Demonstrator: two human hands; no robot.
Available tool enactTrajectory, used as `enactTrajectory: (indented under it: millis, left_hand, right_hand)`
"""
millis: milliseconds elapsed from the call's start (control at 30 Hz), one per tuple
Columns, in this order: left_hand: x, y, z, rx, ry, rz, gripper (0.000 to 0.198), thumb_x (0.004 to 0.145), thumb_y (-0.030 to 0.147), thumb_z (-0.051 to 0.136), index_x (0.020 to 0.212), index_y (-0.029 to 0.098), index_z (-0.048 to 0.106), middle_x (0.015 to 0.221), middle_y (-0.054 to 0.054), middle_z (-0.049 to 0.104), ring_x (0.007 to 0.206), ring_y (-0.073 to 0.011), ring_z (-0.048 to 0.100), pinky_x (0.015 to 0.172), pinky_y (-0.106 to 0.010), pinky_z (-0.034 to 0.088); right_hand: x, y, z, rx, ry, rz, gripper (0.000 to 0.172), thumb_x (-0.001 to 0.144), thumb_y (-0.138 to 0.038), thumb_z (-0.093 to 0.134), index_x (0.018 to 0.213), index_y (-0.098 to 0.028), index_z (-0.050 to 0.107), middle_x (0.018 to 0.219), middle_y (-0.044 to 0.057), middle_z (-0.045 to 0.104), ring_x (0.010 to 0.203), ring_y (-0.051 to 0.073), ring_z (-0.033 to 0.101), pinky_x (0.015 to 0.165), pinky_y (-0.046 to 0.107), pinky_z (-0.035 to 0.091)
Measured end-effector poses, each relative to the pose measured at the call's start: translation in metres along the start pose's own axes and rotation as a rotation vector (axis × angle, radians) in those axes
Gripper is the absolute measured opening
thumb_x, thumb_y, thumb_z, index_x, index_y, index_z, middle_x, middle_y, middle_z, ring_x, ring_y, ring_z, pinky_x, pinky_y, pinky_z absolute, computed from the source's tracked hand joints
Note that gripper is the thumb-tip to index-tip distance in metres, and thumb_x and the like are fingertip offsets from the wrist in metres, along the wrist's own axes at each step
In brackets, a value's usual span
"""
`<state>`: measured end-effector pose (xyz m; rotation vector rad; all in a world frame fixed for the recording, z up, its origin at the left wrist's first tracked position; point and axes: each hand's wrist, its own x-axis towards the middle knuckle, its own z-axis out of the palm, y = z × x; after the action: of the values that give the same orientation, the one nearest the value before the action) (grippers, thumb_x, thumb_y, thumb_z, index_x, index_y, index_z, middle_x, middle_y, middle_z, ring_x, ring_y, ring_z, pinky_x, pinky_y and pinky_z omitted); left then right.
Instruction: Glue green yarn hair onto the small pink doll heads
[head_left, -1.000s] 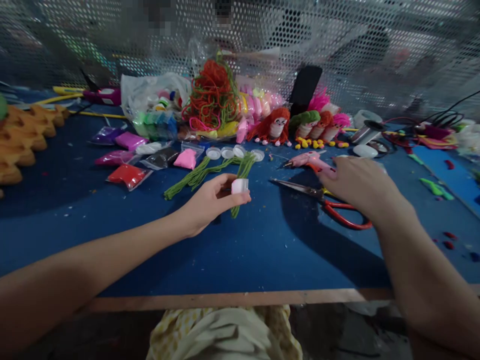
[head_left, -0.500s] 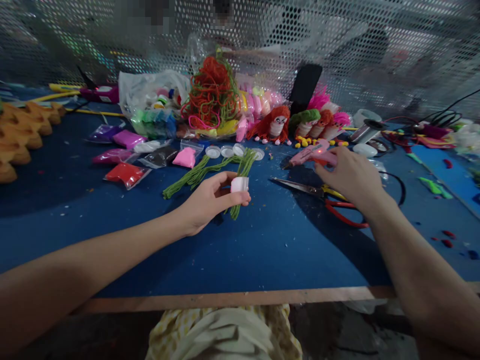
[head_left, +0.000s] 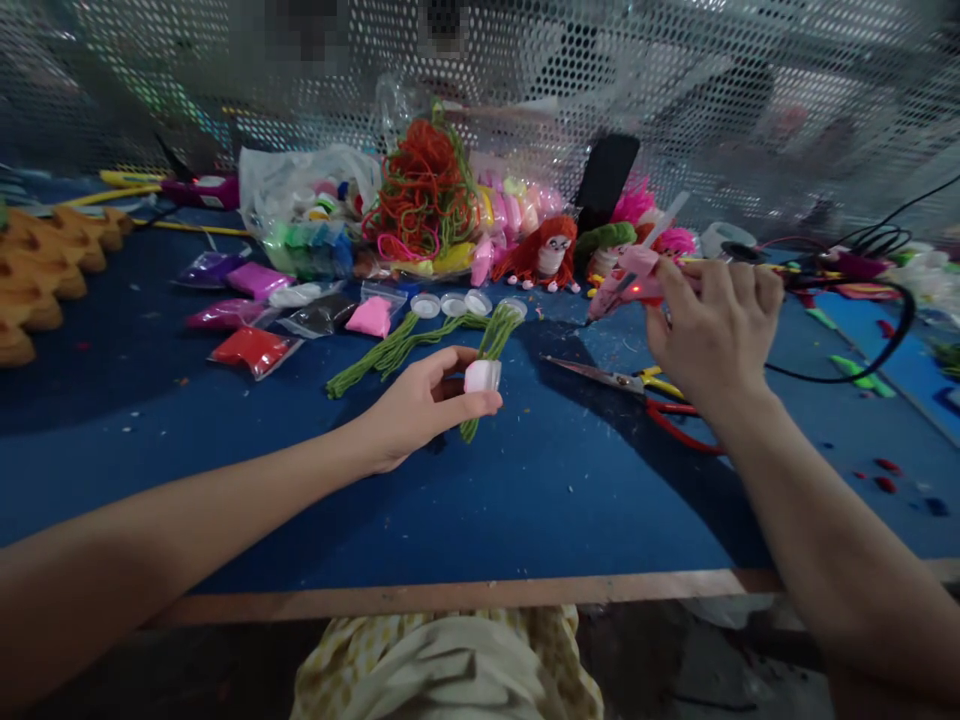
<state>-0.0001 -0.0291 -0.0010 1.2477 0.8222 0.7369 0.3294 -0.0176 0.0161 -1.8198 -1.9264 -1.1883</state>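
Note:
My left hand (head_left: pixel 420 405) rests on the blue table (head_left: pixel 487 500) and pinches a small white cap (head_left: pixel 481 376) between thumb and fingers. A bundle of green yarn (head_left: pixel 487 345) lies under and behind that cap. My right hand (head_left: pixel 712 335) is raised above the table and wrapped round a pink glue gun (head_left: pixel 628 282), whose nozzle points left and down and whose red light glows. Its black cord (head_left: pixel 862 365) loops off to the right. Red-handled scissors (head_left: pixel 652 392) lie on the table just below my right hand.
Along the back stand small yarn-haired dolls (head_left: pixel 555 250), a tangle of red and green yarn (head_left: pixel 424 195), bags of coloured clay (head_left: pixel 255 350), white lids (head_left: pixel 454 303) and a dark phone (head_left: pixel 606 178) against a perforated metal screen. Orange shapes (head_left: pixel 45 280) lie far left. The table's wooden edge (head_left: pixel 465 598) runs near me.
My right hand closed on the glue gun and lifted it off the table, up and to the right, dragging the cord. My left hand with the cap stayed put.

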Motion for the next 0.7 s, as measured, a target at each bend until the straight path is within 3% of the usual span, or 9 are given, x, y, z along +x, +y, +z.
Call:
enactTrajectory:
  millis: [167, 233, 367, 533, 700]
  left_hand:
    - [0.012, 0.015, 0.004, -0.062, 0.050, 0.012, 0.040, 0.078, 0.030, 0.080, 0.112, 0.015, 0.066, 0.098, -0.004, 0.073, 0.086, -0.0131, 0.069, 0.089, -0.029, 0.053]
    - [0.027, 0.024, 0.009, -0.121, 0.075, -0.015, 0.032, 0.081, 0.030, 0.078, 0.107, 0.014, 0.067, 0.094, -0.004, 0.073, 0.084, -0.0121, 0.068, 0.090, -0.029, 0.053]
    - [0.072, 0.037, 0.026, -0.170, -0.010, 0.012, 0.019, 0.081, 0.022, 0.076, 0.095, 0.014, 0.067, 0.089, -0.004, 0.072, 0.083, -0.0111, 0.067, 0.092, -0.029, 0.052]
    - [0.124, 0.039, 0.049, -0.189, -0.130, 0.010, 0.008, 0.085, 0.017, 0.073, 0.086, 0.012, 0.066, 0.085, -0.004, 0.070, 0.081, -0.0118, 0.068, 0.089, -0.031, 0.050]
    - [0.154, 0.034, 0.047, -0.134, -0.094, -0.001, 0.016, 0.081, 0.025, 0.079, 0.081, 0.013, 0.069, 0.078, -0.003, 0.069, 0.078, -0.0106, 0.066, 0.082, -0.027, 0.048]
  right_hand:
    - [-0.001, 0.002, 0.012, 0.120, -0.110, 0.167, 0.040, 0.089, -0.038, 0.051, 0.119, -0.016, 0.066, 0.105, 0.015, 0.067, 0.101, 0.033, 0.059, 0.089, 0.046, 0.041]
    - [0.000, 0.003, 0.014, 0.173, -0.169, 0.223, 0.044, 0.087, -0.038, 0.051, 0.122, -0.015, 0.065, 0.108, 0.017, 0.067, 0.104, 0.033, 0.060, 0.090, 0.046, 0.040]
    - [0.000, 0.004, 0.015, 0.275, -0.245, 0.287, 0.049, 0.088, -0.039, 0.048, 0.127, -0.014, 0.063, 0.114, 0.019, 0.067, 0.110, 0.033, 0.059, 0.093, 0.045, 0.039]
    - [-0.002, 0.008, 0.020, 0.352, -0.207, 0.294, 0.048, 0.084, -0.040, 0.050, 0.124, -0.016, 0.063, 0.114, 0.017, 0.068, 0.110, 0.033, 0.059, 0.096, 0.045, 0.037]
    - [-0.001, 0.013, 0.023, 0.356, -0.181, 0.230, 0.047, 0.086, -0.041, 0.049, 0.122, -0.014, 0.063, 0.115, 0.018, 0.067, 0.112, 0.032, 0.058, 0.099, 0.044, 0.037]
